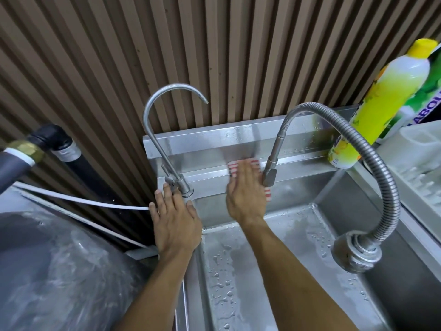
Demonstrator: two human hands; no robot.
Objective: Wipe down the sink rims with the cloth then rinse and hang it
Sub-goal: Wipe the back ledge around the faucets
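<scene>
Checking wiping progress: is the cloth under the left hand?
No, the red-and-white striped cloth lies under the right hand on the sink's back rim, while the left hand rests by the gooseneck tap.

Sink [307,149]: brushed stainless steel, satin sheen, wet with beaded droplets; 2 taps, gooseneck [152,120] in smooth matt metal, hose [372,163] in ribbed flexible metal. Cloth [232,168]: woven fabric, red-and-white striped, matt, pressed under the right hand [245,194]; bottle [381,103]: glossy yellow-green plastic with smooth yellow cap. Wall [167,44]: ribbed brown panelling, matt; pipe [59,146]: black, dull, with a brass fitting [26,150]; tube [83,199]: smooth white plastic.
</scene>
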